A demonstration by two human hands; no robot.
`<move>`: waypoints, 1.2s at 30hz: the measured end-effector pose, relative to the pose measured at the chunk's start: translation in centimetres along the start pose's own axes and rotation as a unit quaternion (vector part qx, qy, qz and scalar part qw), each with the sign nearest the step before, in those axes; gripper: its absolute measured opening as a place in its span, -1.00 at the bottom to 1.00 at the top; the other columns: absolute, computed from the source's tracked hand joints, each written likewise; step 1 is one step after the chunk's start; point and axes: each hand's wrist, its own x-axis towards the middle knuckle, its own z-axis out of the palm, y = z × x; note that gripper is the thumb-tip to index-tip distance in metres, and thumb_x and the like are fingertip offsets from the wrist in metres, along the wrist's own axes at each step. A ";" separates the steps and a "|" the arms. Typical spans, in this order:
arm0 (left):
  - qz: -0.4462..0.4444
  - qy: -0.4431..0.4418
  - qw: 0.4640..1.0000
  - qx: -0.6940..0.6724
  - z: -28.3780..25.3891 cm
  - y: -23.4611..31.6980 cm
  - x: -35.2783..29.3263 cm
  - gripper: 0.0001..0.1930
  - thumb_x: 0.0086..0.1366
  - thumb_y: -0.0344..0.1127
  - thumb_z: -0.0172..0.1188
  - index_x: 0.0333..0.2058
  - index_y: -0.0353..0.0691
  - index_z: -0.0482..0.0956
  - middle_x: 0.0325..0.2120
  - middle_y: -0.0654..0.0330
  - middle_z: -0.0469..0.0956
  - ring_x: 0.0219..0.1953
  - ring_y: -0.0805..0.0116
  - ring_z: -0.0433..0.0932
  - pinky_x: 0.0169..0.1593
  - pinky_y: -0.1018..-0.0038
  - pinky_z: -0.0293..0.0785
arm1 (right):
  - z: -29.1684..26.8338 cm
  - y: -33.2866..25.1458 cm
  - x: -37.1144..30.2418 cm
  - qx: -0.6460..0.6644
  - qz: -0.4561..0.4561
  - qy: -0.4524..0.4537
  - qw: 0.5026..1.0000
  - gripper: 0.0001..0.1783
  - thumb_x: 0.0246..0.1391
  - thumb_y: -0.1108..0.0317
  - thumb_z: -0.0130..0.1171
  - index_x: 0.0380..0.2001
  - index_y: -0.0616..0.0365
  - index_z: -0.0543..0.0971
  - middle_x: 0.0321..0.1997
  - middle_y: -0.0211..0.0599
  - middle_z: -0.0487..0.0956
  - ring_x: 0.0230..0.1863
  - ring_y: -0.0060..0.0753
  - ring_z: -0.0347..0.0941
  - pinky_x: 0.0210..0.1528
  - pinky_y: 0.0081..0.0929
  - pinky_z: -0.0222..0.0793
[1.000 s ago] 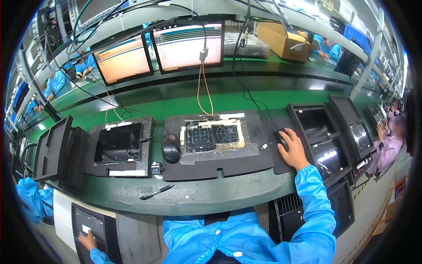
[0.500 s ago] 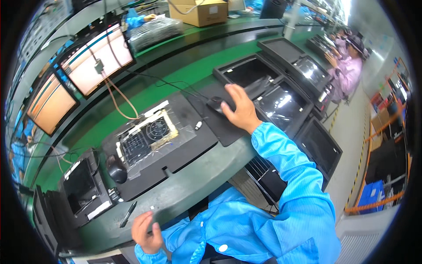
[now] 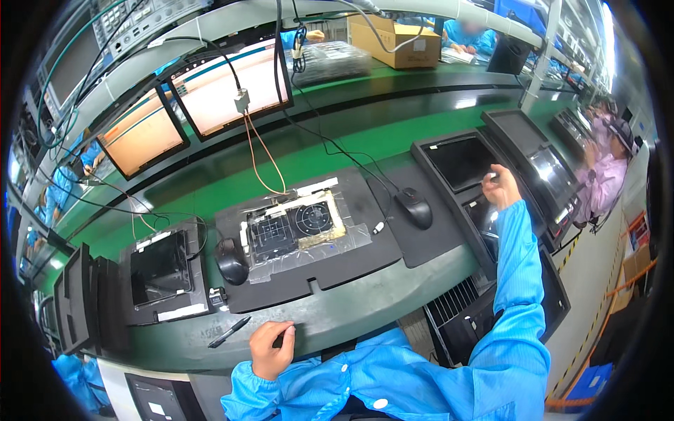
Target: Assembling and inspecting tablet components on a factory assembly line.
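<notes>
My right hand (image 3: 501,186) hangs above the black trays at the right, next to a tray holding a dark flat screen (image 3: 460,163). Its fingers are bent together and a little blurred; whether they hold anything I cannot make out. At the front edge of the bench, my left hand (image 3: 272,351) has its fingers curled in and the thumb against them; anything inside is hidden. A black pen (image 3: 229,332) lies just beyond it. Mid-bench, a black fixture plate (image 3: 323,277) carries a taped frame with a black patterned panel (image 3: 309,219). A black mouse (image 3: 413,208) rests on the dark mat.
Another mouse (image 3: 231,261) sits left of the fixture, near a small screen panel (image 3: 161,269). Two lit monitors (image 3: 232,91) stand behind, with cables draped onto the bench. Black trays (image 3: 75,302) are stacked far left. A cardboard box (image 3: 393,43) and co-workers are beyond.
My right hand has left the mouse and moved right, over the trays. My left hand's fingers have gone from spread to curled. The view has swung, shifting the bench rightward.
</notes>
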 end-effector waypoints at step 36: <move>-0.261 0.123 0.581 -0.761 -6.5 -3.0 -0.2 -0.69 0.34 -0.58 0.11 0.05 -0.43 0.59 0.00 -0.07 0.68 0.09 0.04 0.66 0.25 0.08 0.60 | 4.5 22.8 -33.0 -0.339 -0.288 -0.653 0.613 -0.66 0.32 0.37 0.20 0.11 0.24 0.56 -0.07 -0.07 0.63 -0.06 -0.10 0.63 -0.03 -0.35 0.54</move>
